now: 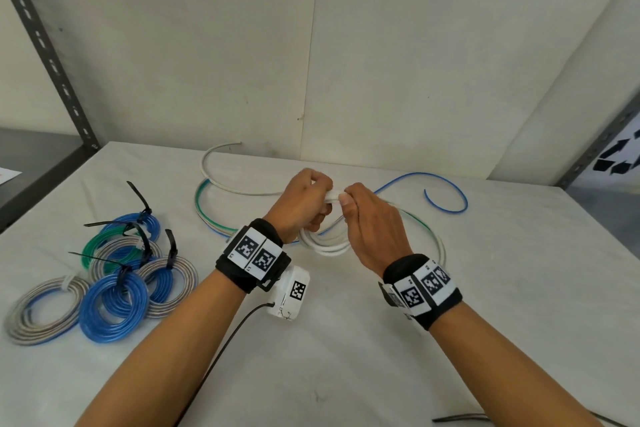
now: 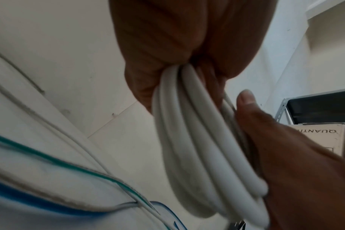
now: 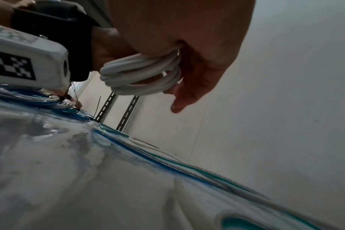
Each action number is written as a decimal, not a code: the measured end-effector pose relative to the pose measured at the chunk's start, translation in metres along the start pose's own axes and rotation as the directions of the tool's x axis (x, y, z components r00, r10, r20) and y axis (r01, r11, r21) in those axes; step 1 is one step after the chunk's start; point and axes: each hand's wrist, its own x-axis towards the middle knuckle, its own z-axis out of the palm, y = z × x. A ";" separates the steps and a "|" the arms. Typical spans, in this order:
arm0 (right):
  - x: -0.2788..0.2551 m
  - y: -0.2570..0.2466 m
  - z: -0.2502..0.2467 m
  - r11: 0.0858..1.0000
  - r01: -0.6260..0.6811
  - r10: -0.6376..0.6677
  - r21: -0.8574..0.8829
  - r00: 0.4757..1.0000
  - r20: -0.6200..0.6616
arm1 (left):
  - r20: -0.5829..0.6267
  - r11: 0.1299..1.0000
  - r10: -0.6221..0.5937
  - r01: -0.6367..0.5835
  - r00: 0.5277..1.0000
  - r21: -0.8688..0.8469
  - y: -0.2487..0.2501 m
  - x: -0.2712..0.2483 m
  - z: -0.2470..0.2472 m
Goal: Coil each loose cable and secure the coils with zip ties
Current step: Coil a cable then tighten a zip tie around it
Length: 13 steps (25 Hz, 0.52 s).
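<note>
A white cable coil [image 1: 325,239] hangs above the middle of the table, held at its top by both hands. My left hand [image 1: 304,198] grips the top of the coil with curled fingers, and the left wrist view shows the white cable coil [image 2: 189,140] running out of that fist. My right hand [image 1: 363,215] pinches the same top section from the right; in the right wrist view the white cable coil [image 3: 140,73] passes under its palm. Loose white [image 1: 221,184], green [image 1: 201,215] and blue [image 1: 446,191] cables lie on the table behind the hands.
Several finished coils [image 1: 107,270], blue, green and grey, tied with black zip ties [image 1: 138,198], lie at the table's left. A loose black zip tie [image 1: 457,418] lies at the front edge. Metal shelf posts [image 1: 45,45] stand left and right; a wall rises behind.
</note>
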 end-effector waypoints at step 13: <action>0.024 -0.012 -0.027 0.992 -0.123 0.120 -0.039 0.990 -0.068 | -0.089 0.982 0.185 -0.187 0.979 -0.009 0.012 -0.010 0.017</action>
